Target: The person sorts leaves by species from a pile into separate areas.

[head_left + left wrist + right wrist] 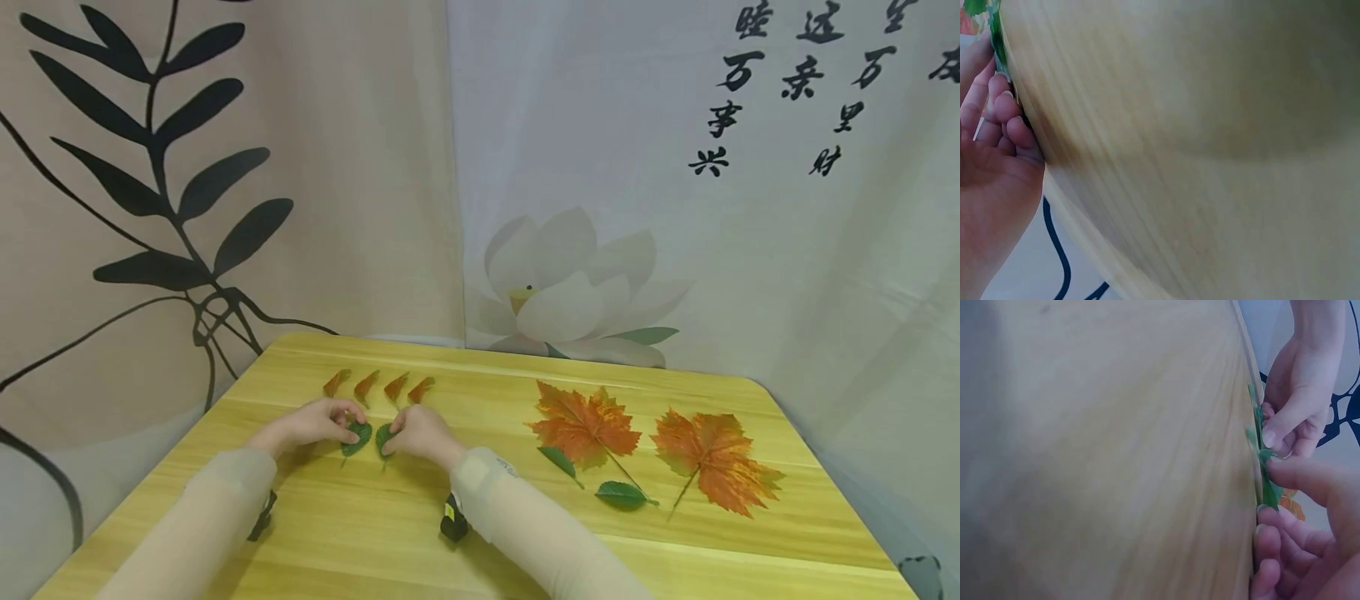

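Note:
In the head view, my left hand (324,421) pinches a green leaf (357,438) at the table's left half. Beside it, my right hand (424,433) holds a second green leaf (384,440) by its right edge, between thumb and fingers. Both leaves lie on or just over the wood, stems toward me, a small gap between them. Seen from the right wrist, the leaf (1269,487) is between the thumb and curled fingers. The left wrist view catches only a bit of green leaf (997,44) at the fingertips. Small orange-brown leaves (366,387) form a row just beyond the hands.
To the right lie two large orange maple leaves, one (585,423) nearer the middle, the other (716,462) farther right. Two more green leaves, one (558,461) by the maple leaf and one (621,494) closer to me, rest there. A printed curtain (360,167) hangs behind the table (360,533).

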Tool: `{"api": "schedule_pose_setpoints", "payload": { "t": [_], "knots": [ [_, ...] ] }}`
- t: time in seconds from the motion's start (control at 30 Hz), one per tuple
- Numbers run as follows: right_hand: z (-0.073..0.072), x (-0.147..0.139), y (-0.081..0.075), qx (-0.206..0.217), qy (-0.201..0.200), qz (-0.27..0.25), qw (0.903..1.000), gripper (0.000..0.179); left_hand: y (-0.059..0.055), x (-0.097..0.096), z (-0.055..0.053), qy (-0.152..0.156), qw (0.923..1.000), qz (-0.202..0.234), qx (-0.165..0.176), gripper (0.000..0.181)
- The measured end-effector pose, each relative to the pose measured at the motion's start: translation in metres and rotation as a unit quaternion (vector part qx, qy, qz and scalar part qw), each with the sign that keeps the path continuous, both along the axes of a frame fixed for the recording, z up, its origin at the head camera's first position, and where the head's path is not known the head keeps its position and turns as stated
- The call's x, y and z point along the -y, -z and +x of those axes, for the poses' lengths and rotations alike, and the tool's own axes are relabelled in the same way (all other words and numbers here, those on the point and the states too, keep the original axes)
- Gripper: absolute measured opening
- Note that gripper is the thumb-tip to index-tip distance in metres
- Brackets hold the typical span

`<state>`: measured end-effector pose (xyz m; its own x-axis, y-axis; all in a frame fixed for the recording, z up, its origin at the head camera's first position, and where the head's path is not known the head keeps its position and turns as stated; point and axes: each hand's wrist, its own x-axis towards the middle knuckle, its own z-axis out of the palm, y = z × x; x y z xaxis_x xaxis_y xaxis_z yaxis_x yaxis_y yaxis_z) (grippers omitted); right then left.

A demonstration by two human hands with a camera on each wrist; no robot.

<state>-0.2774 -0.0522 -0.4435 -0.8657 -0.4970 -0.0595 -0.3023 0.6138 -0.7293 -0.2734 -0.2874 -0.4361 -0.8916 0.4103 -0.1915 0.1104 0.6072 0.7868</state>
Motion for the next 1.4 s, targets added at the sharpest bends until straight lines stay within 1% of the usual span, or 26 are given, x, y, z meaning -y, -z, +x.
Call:
{"api": "schedule_pose_setpoints", "payload": {
  "t": [0.17,0.3,0.43,0.57,0.67,0.73,0.87,0.97,1.03,1.13,1.2,1.3,1.37,1.4],
  "knots": [
    [0.001,-0.003,0.000,0.008,0.005,-0.015,0.9998,0.023,0.002,0.001,-0.002,0.012,0.9999,0.000,-0.008,0.027],
    [0.002,-0.004,0.000,0.023,0.007,-0.039,0.9990,0.023,0.004,0.004,-0.002,0.019,0.9997,0.000,-0.012,0.026],
    [0.003,-0.005,0.000,0.039,0.013,-0.057,0.9975,0.023,0.003,0.005,-0.001,0.023,0.9995,0.021,-0.009,0.027],
    [0.004,-0.006,-0.001,0.039,0.020,-0.056,0.9975,0.022,0.001,0.005,0.001,0.026,0.9984,0.050,0.002,0.029],
    [0.005,-0.006,-0.004,0.032,0.024,-0.053,0.9978,0.022,0.001,0.006,0.001,0.021,0.9978,0.061,0.009,0.028],
    [0.005,-0.006,-0.006,0.029,0.023,-0.054,0.9979,0.022,0.002,0.007,0.000,0.015,0.9976,0.066,0.016,0.028],
    [0.008,-0.010,-0.013,0.020,0.014,-0.064,0.9977,0.025,0.002,0.010,0.001,0.012,0.9976,0.067,0.015,0.027],
    [0.010,-0.021,-0.022,0.008,0.003,-0.065,0.9978,0.028,-0.004,0.010,0.003,0.009,0.9983,0.056,0.011,0.028],
    [0.012,-0.034,-0.030,-0.004,-0.006,-0.063,0.9980,0.029,-0.012,0.006,0.004,0.006,0.9985,0.054,0.010,0.028],
    [0.016,-0.060,-0.043,-0.028,-0.015,-0.063,0.9975,0.029,-0.027,-0.003,0.001,0.017,0.9984,0.053,-0.007,0.025],
    [0.020,-0.081,-0.051,-0.043,-0.018,-0.062,0.9970,0.026,-0.037,-0.013,-0.002,0.026,0.9981,0.051,-0.024,0.024],
    [0.026,-0.119,-0.061,-0.064,-0.020,-0.056,0.9962,0.021,-0.048,-0.032,-0.007,0.044,0.9969,0.046,-0.045,0.024],
    [0.030,-0.145,-0.066,-0.074,-0.016,-0.046,0.9961,0.019,-0.053,-0.046,-0.008,0.056,0.9962,0.049,-0.046,0.023],
    [0.031,-0.157,-0.068,-0.078,-0.013,-0.037,0.9962,0.018,-0.056,-0.053,-0.007,0.062,0.9958,0.054,-0.041,0.023]
  ]
}}
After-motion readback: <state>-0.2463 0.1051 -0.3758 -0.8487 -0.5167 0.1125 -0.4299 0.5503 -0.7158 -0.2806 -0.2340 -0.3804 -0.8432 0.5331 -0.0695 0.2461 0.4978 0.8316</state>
